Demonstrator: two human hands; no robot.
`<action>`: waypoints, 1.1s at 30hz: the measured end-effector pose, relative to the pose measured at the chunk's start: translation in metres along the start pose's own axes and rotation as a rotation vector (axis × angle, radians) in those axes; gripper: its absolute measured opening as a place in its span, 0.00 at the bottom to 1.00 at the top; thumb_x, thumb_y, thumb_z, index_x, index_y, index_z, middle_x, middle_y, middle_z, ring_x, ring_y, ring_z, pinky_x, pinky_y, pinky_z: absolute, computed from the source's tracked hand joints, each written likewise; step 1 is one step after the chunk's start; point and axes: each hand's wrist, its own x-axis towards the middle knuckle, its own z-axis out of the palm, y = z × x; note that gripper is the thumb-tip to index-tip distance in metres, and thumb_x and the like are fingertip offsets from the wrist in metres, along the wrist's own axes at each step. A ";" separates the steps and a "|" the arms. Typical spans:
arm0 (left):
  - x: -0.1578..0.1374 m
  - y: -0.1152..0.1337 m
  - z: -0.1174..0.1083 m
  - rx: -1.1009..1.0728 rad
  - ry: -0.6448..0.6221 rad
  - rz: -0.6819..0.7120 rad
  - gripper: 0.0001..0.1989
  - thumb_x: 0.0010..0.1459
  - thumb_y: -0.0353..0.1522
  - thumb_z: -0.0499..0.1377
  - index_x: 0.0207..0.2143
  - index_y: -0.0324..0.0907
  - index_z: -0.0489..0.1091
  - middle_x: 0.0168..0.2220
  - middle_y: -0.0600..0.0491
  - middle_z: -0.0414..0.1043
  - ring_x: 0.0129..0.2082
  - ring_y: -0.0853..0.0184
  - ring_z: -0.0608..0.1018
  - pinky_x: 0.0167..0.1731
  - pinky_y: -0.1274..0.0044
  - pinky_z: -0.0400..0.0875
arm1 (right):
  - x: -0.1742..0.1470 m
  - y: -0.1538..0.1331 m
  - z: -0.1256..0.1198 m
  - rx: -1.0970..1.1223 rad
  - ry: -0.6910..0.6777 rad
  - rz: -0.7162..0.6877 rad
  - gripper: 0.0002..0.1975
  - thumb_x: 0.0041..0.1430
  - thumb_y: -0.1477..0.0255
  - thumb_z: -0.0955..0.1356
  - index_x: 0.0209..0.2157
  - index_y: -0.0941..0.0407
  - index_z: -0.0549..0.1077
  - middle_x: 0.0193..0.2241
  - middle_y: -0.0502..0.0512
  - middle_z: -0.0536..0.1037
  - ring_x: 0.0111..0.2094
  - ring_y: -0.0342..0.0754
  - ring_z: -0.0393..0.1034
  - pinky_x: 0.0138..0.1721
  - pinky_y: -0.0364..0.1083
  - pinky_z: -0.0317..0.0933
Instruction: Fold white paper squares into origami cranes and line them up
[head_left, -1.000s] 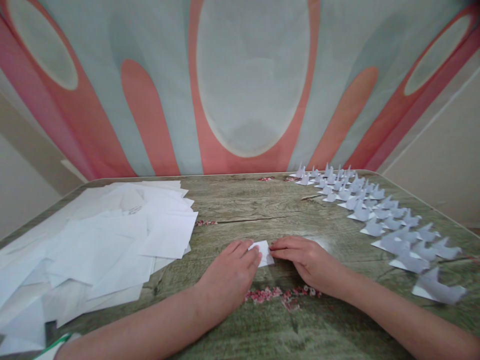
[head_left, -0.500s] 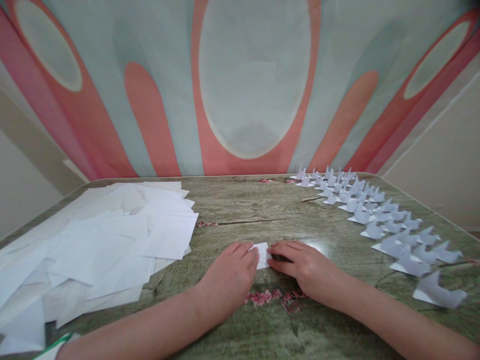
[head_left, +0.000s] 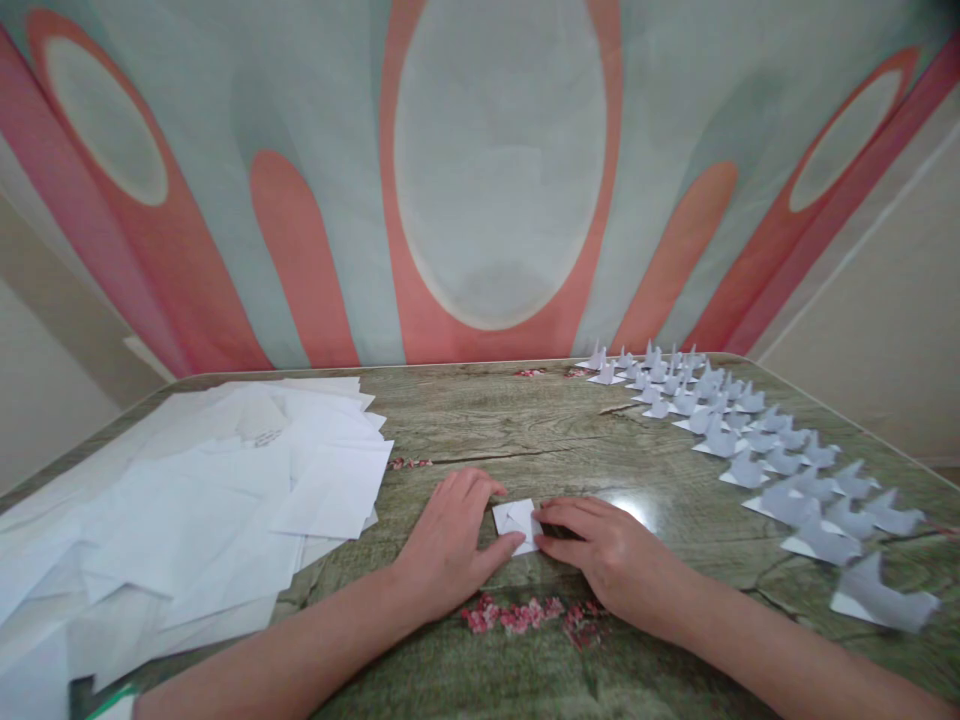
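A small folded square of white paper lies on the table in front of me, with crease lines crossing its top face. My left hand is spread, the thumb resting on the paper's near edge and the fingers arched beyond its left side, off the paper. At the paper's right edge, my right hand grips it between fingertips and thumb. The fingertips hide a little of that edge.
Loose white paper sheets are heaped across the left side. Rows of folded white paper birds stand along the right. The wood-patterned table meets a coral and grey patterned backdrop at its far edge.
My left fingers have lifted off the paper and opened away from the thumb, so more of its folded face shows. My right hand stays at the right edge. The view has tilted slightly.
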 end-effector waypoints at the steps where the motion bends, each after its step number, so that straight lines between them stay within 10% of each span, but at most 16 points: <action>1: 0.000 0.000 0.001 0.012 -0.006 -0.006 0.15 0.52 0.36 0.58 0.41 0.40 0.64 0.40 0.49 0.64 0.43 0.61 0.66 0.44 0.68 0.62 | 0.000 -0.001 0.001 0.005 0.021 0.013 0.13 0.58 0.79 0.62 0.40 0.55 0.74 0.42 0.58 0.74 0.46 0.50 0.66 0.45 0.51 0.63; 24: 0.001 -0.002 0.006 -0.315 -0.084 -0.101 0.17 0.51 0.30 0.59 0.44 0.43 0.61 0.34 0.55 0.70 0.35 0.67 0.72 0.35 0.76 0.66 | 0.006 -0.009 0.005 0.431 0.155 0.503 0.15 0.50 0.71 0.68 0.41 0.55 0.67 0.35 0.54 0.74 0.36 0.48 0.68 0.37 0.48 0.62; 33: -0.001 0.008 0.002 -0.399 -0.115 -0.051 0.08 0.53 0.32 0.58 0.37 0.42 0.66 0.33 0.55 0.70 0.34 0.68 0.71 0.35 0.78 0.64 | 0.009 -0.015 0.001 0.363 0.130 0.352 0.11 0.58 0.69 0.64 0.23 0.56 0.68 0.20 0.47 0.71 0.26 0.43 0.64 0.31 0.43 0.56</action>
